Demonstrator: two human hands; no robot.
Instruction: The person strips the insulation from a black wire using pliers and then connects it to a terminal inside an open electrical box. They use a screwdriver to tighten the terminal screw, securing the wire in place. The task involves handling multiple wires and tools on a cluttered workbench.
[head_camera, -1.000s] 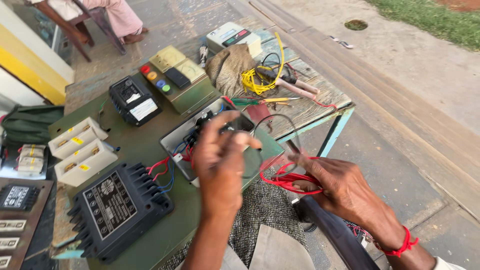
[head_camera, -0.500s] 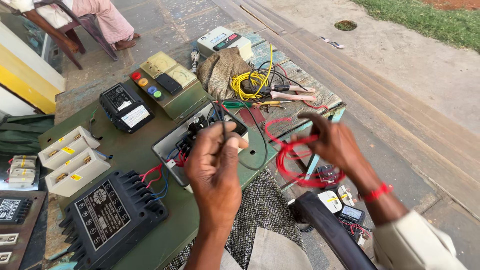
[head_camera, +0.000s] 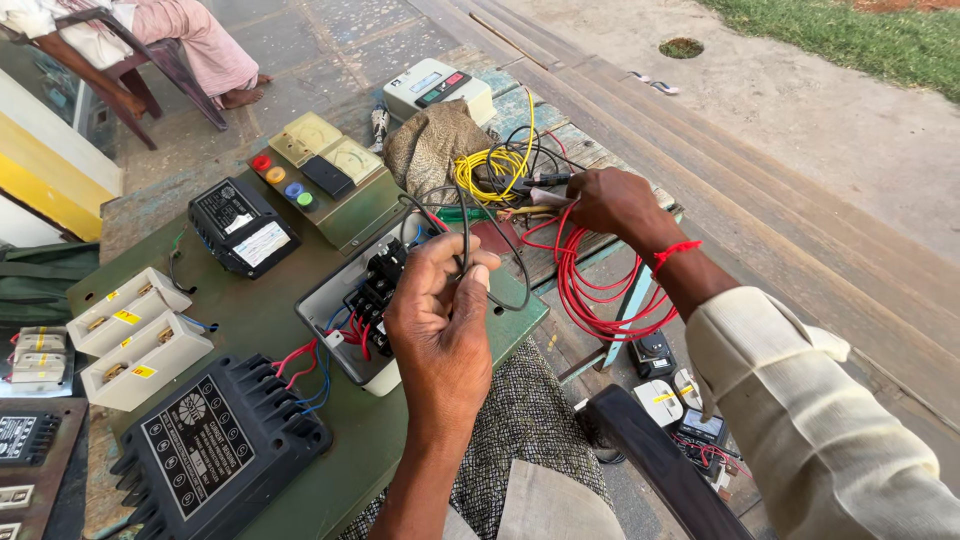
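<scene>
Left hand (head_camera: 440, 325) pinches a black wire (head_camera: 466, 240) between thumb and fingers; right hand (head_camera: 612, 203) is closed around a red wire (head_camera: 590, 290).
The black wire loops above an open grey switch box (head_camera: 345, 310) on the green table (head_camera: 250, 320); the red wire hangs in coils past the table edge.

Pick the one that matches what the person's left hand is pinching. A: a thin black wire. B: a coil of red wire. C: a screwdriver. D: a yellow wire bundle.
A: the left hand pinches a thin black wire between its fingertips above the open grey switch box, while the coil of red wire hangs from the right hand.
</scene>
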